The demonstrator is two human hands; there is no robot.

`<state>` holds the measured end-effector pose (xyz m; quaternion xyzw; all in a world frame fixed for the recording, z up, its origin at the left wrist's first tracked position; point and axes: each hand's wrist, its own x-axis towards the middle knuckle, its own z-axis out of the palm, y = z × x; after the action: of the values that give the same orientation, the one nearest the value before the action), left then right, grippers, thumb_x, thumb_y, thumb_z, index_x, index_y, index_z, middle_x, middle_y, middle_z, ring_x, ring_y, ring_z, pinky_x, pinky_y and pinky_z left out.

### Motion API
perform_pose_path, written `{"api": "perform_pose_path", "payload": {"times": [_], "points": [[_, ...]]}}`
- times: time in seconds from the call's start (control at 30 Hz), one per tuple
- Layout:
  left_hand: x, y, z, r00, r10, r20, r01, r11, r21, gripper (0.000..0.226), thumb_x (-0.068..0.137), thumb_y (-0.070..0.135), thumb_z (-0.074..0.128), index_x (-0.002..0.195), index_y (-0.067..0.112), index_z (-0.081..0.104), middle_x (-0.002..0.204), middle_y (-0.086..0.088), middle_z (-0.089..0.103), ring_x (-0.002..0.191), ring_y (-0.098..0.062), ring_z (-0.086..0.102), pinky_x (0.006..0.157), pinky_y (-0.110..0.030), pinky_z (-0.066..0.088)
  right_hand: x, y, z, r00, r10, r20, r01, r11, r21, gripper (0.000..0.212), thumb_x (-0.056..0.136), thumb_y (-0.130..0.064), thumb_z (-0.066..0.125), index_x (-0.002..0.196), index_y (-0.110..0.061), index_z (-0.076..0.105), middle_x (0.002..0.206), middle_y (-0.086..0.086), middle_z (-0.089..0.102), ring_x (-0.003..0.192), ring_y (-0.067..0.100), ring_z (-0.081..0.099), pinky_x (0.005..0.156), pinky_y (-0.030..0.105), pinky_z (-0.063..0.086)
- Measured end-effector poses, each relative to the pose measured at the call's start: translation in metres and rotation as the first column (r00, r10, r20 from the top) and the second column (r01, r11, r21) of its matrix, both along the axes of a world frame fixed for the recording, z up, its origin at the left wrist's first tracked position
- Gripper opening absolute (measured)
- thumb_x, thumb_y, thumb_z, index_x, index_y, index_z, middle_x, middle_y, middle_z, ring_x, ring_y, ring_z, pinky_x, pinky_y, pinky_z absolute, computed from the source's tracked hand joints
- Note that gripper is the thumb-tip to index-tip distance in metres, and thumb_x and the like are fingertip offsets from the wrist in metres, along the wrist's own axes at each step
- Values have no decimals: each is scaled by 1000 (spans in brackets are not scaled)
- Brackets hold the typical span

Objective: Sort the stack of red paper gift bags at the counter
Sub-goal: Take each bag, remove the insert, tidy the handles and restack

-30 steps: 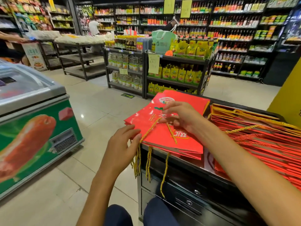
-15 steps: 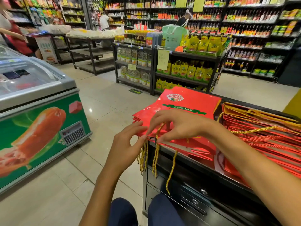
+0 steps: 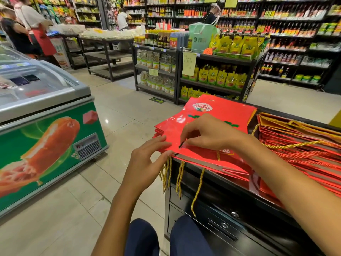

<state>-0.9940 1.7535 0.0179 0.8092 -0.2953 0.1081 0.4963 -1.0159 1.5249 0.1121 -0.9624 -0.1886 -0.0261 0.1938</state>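
At the counter's [image 3: 217,183] near corner lies the bag stack [image 3: 217,115]. My right hand [image 3: 208,134] pinches the top bag's near edge, probably to separate it; my left hand [image 3: 147,159], fingers straight, steadies the corner where cord handles [image 3: 180,179] dangle.

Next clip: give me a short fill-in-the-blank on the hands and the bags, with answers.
1. The gift bags are coloured ____.
2. Their gold cord handles hang over the edge of the black ____.
3. The right hand rests on the stack; the left hand touches its near ____.

Answers: red; counter; corner
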Motion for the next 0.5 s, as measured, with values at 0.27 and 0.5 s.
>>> {"api": "perform_pose_path", "payload": {"times": [0.27,0.5], "points": [[2,-1,-3,998,-17,63,19,1000,-25,26,94,36,69,117,28,77,133,11,68,131,-2,56,112,-38,46,-3,9,19,991,101,93,-81,977,-198,13,90,-16,73,98,-23,80,89,-11,77,77,4,67,73,28,53],[2,-5,-3,991,-2,136,6,999,-31,24,97,33,67,116,23,78,130,10,70,128,-2,58,108,-34,48,-6,15,21,990,119,82,-95,963,-253,14,91,-18,72,100,-24,81,93,-12,77,82,5,67,76,31,54]]}}
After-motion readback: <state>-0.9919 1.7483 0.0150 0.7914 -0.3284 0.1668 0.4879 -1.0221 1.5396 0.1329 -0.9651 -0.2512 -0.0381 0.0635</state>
